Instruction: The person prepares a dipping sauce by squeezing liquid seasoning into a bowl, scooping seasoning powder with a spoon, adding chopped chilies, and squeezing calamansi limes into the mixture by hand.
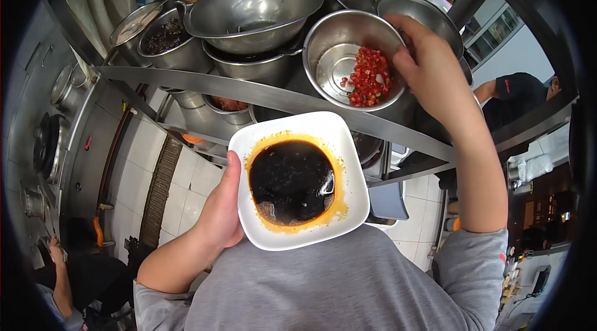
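Note:
My left hand [222,209] grips a white square bowl [351,144] by its left side, thumb up along the rim, in front of my chest. Dark brown sauce [289,181] fills its middle, with an orange, oily ring around it. At the upper right, my right hand [429,60] is closed on the right rim of a round steel bowl [323,45]. That bowl is tilted toward me, and chopped red chilies [370,79] lie along its right side. My right fingertips are partly hidden behind the rim.
A large steel mixing bowl [255,10] sits among several metal pots on the shelf. The shelf's steel front rail [249,91] runs between me and them. One person [519,97] in dark clothing is at right; another person's arm [61,278] shows at lower left.

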Tool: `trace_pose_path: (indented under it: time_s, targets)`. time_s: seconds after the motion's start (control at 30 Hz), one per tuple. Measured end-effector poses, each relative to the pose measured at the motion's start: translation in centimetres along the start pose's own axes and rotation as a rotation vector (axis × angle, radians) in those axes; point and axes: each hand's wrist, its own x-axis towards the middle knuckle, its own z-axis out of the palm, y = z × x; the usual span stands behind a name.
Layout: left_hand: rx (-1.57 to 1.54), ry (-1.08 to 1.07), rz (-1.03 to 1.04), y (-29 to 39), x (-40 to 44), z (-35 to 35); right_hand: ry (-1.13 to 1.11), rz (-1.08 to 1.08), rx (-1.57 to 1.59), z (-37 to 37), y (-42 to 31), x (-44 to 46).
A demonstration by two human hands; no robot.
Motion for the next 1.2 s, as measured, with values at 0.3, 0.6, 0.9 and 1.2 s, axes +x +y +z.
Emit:
trace_pose_path:
  time_s: [0.3, 0.6, 0.9, 1.2]
  targets:
    - [-0.007, -0.029, -0.03, -0.1, 0.4, 0.4, 0.382, -0.499, 0.122, 0.6, 0.5, -0.2]
    - [-0.014, -0.046, -0.025, -0.2, 0.6, 2.1, 0.579, -0.681, -0.073, 0.2, -0.2, -1.7]
    - [-0.028, -0.082, -0.013, -0.5, 1.1, 3.2, 0.491, -0.625, -0.052, 0.3, -0.8, -3.9]
    - [-0.072, -0.098, -0.027, -0.6, 1.1, 4.2, 0.501, -0.641, -0.046, 0.5, -0.2, -4.4]
